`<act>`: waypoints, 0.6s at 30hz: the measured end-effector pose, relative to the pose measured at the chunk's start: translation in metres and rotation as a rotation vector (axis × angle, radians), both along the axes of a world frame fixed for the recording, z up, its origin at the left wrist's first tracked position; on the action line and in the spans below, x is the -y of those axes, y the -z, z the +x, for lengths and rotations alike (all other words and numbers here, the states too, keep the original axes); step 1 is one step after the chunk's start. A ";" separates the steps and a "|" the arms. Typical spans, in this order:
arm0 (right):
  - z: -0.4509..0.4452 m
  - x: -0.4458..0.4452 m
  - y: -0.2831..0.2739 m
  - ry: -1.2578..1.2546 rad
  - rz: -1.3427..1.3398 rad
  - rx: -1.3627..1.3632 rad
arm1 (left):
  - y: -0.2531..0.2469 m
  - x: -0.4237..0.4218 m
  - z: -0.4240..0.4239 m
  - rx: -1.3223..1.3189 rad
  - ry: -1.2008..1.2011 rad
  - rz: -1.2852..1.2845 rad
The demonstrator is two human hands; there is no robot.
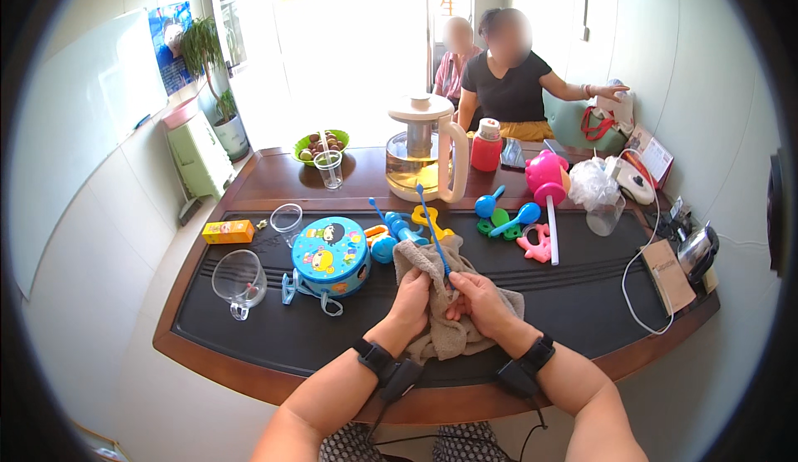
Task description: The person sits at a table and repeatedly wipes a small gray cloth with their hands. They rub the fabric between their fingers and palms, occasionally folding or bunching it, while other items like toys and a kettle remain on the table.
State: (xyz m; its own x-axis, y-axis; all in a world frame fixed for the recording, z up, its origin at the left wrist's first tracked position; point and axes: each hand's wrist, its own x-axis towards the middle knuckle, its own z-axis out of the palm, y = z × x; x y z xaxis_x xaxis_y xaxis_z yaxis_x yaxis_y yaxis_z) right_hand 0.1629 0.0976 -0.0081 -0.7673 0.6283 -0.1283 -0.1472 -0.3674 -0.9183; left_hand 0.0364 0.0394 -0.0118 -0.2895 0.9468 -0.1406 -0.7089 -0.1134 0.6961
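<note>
A crumpled grey-brown towel (454,331) lies at the near edge of the dark tabletop, partly raised by my hands. My left hand (413,297) grips its upper left part. In my right hand (479,300) is the lower end of a blue plastic drumstick (434,231), which points up and away with its knob at the top. Just beyond the towel are blue toy pieces (402,228) and a yellow toy (430,220). A round blue toy drum (330,255) with cartoon figures and a ribbon stands to the left.
A glass mug (240,281), a plastic cup (287,220) and an orange box (228,232) are left. A large glass kettle (419,156) stands behind. Right are blue maracas (516,219), a pink toy hammer (548,178) and a white cable (629,294). Two people sit beyond the table.
</note>
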 end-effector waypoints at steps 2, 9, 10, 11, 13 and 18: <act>-0.001 0.003 -0.002 0.008 -0.008 -0.004 | 0.001 0.000 0.000 -0.018 0.006 -0.010; 0.000 0.001 -0.002 0.013 -0.003 0.015 | 0.009 0.001 -0.005 -0.069 0.059 0.025; -0.001 0.000 -0.001 0.012 -0.004 0.011 | 0.008 0.001 -0.004 -0.078 0.050 0.005; -0.001 0.000 0.001 0.011 -0.004 0.007 | 0.006 0.001 -0.003 -0.087 0.040 -0.014; 0.000 0.000 0.002 0.017 0.005 0.010 | 0.001 0.001 0.001 -0.068 0.010 -0.020; -0.001 0.002 0.000 0.018 0.028 0.013 | 0.001 0.002 0.000 -0.038 0.041 0.011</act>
